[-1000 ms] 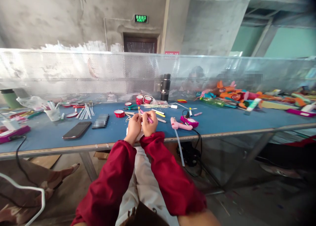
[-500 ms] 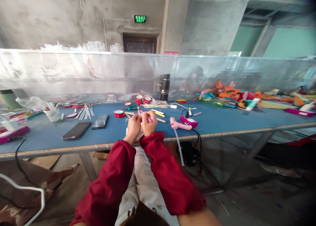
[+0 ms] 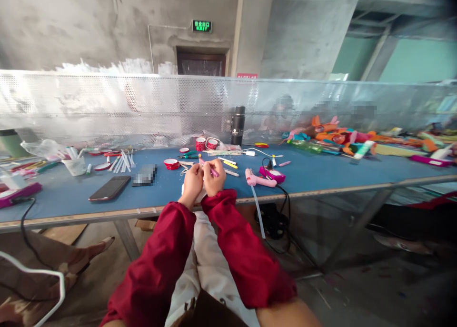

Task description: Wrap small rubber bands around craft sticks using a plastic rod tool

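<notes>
My left hand [image 3: 193,183] and my right hand [image 3: 214,178] are held together above the near edge of the blue table [image 3: 321,174], both in dark red sleeves. The fingers of both are curled. A thin pink stick [image 3: 213,172] runs through my right hand's fingers. My left hand pinches something small and pale against it that I cannot make out. A pink glue gun [image 3: 257,180] lies just right of my hands.
A black phone [image 3: 110,188] lies to the left, with a white cup [image 3: 76,165] of sticks beyond it. Red tape rolls [image 3: 172,163] and a black flask [image 3: 238,125] stand behind my hands. Colourful toys [image 3: 332,136] crowd the far right. A perforated screen [image 3: 107,108] backs the table.
My hands stay together at the same spot; the pink stick has shifted slightly in my right fingers. The view has drifted a little.
</notes>
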Demonstrator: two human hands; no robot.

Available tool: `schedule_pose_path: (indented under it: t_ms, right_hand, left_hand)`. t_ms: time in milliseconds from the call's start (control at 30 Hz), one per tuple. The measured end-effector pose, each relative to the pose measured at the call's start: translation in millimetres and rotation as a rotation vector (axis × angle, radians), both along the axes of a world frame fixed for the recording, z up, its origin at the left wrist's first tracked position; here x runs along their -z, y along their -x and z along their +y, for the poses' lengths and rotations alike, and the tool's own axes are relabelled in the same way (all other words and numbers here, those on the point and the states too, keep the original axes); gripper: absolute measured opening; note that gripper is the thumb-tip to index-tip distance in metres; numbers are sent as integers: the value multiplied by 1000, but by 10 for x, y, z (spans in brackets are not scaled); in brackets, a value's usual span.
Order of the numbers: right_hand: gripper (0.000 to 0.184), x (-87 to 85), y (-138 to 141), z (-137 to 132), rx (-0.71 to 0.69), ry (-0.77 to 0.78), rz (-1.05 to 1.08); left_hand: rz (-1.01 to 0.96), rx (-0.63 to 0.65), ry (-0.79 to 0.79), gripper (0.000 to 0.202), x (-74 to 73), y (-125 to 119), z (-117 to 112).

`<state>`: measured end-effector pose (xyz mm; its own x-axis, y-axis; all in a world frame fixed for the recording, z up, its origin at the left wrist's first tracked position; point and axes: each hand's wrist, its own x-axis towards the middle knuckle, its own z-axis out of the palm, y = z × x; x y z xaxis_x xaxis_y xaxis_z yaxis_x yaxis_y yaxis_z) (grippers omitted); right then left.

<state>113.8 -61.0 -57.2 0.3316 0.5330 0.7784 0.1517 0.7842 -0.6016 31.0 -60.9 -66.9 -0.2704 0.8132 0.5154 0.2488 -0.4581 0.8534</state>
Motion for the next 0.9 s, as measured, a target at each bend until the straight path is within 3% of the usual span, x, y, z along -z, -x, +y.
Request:
schedule_pose_path:
  t_ms: [900]
  right_hand:
    - [20,2,6,-6,-5,12,32]
  left_hand:
    - [42,-8,-5,21,8,2,-2]
